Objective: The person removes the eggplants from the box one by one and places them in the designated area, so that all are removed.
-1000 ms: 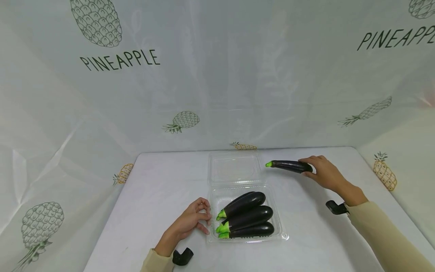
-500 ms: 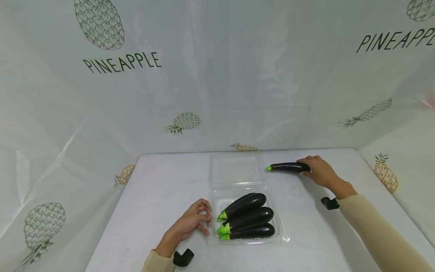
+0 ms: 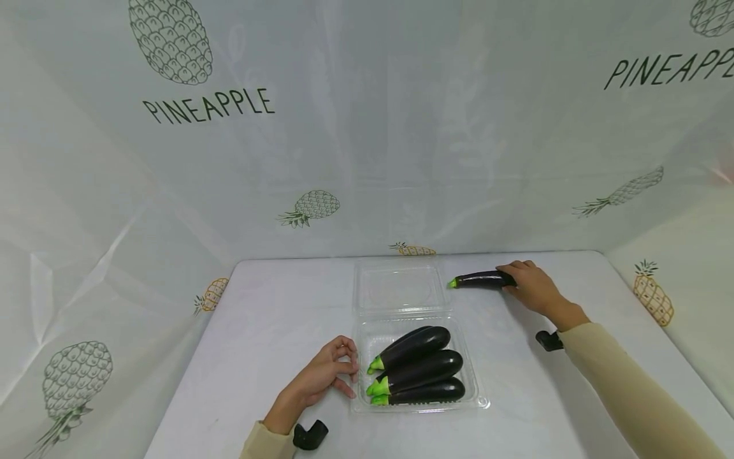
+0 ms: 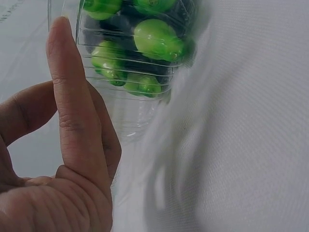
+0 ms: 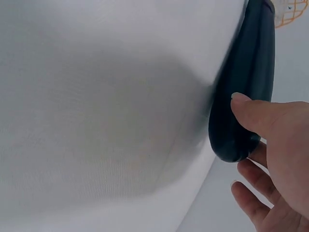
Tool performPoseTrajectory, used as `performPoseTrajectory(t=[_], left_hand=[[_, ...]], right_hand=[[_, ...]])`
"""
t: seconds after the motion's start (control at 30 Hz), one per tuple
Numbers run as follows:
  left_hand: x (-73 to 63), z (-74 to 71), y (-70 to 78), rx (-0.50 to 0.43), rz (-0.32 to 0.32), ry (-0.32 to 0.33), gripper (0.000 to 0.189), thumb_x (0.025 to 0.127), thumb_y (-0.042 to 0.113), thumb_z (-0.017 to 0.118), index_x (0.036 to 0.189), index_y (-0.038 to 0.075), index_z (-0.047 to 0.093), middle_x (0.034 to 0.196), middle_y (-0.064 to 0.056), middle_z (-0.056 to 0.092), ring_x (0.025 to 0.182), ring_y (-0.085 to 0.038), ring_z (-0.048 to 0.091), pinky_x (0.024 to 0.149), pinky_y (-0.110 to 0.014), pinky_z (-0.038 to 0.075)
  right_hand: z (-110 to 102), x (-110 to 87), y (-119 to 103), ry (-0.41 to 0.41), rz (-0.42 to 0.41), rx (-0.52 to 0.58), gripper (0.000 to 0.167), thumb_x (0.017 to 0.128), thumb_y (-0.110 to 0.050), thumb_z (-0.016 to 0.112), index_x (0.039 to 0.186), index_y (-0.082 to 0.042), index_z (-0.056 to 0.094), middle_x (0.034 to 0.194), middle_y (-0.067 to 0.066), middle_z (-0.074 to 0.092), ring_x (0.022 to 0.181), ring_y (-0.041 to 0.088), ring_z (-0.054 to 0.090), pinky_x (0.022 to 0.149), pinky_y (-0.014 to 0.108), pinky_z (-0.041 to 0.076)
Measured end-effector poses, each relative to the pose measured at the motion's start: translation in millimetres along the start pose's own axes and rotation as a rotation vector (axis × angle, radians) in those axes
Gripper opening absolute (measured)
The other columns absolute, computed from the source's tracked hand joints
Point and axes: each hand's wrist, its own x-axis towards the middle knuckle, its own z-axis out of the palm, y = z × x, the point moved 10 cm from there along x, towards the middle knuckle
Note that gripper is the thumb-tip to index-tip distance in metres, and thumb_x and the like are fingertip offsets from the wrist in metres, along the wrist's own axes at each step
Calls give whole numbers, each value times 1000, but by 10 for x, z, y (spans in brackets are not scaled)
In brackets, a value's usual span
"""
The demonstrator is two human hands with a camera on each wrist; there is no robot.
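My right hand (image 3: 530, 287) holds an eggplant (image 3: 478, 280) by its thick dark end, low at the back right of the table. In the right wrist view the thumb lies along one side of this eggplant (image 5: 244, 82) and a finger shows behind it. Its green stem end points left, toward the lid. My left hand (image 3: 329, 370) is at the left wall of a clear plastic clamshell box (image 3: 473, 376), fingers loosely bent beside the rim. Several eggplants (image 3: 424, 371) lie in the box, green stem ends (image 4: 157, 38) toward that hand.
The box's clear lid (image 3: 398, 287) is folded back flat behind it. A white cloth (image 3: 275, 306) covers the table. Behind rises a pale sheet (image 3: 373, 127) printed with pineapples. Each wrist carries a black mount (image 3: 311, 435).
My right hand has moved slightly left and down with the eggplant, its stem end staying near the lid's right side. The left hand and the eggplants in the box have stayed put.
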Motion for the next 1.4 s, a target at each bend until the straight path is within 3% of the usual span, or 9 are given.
performPoseTrajectory(t=[0.37, 0.7, 0.97, 1.2, 1.4], left_hand=[[1, 0, -2, -5, -1, -9, 31, 96, -6, 60, 121, -3, 42, 95, -6, 52, 78, -17, 59, 57, -31, 64], [-1, -1, 14, -5, 1, -14, 30, 96, -6, 60, 120, -2, 41, 95, -7, 52, 78, -17, 58, 57, -31, 64], [3, 3, 4, -5, 2, -16, 31, 96, -6, 59, 121, -3, 41, 96, -6, 51, 78, -17, 58, 57, -31, 64], [5, 4, 2, -14, 4, -23, 30, 96, -7, 60, 120, -2, 41, 95, -7, 51, 78, -17, 58, 57, -31, 64], [8, 5, 0, -13, 7, -22, 31, 95, -7, 60, 120, -3, 41, 95, -7, 51, 78, -17, 58, 57, -32, 64]], right_hand=[[0, -30, -55, 21, -21, -28, 54, 86, -3, 84, 135, 7, 63, 129, 33, 63, 119, 55, 57, 97, 70, 52], [-121, -110, -297, 42, -51, -38, 56, 82, 1, 86, 134, 6, 65, 130, 31, 63, 120, 53, 58, 97, 69, 52], [-329, -257, -849, 112, -169, -24, 58, 77, -1, 91, 130, 3, 67, 129, 25, 64, 118, 48, 60, 94, 67, 54], [-514, -476, -1487, 215, -345, 17, 56, 77, -7, 93, 127, -4, 70, 125, 16, 68, 115, 39, 64, 95, 61, 57], [-551, -698, -1863, 202, -426, 43, 54, 78, -17, 92, 128, -9, 70, 124, 8, 69, 116, 32, 65, 95, 55, 59]])
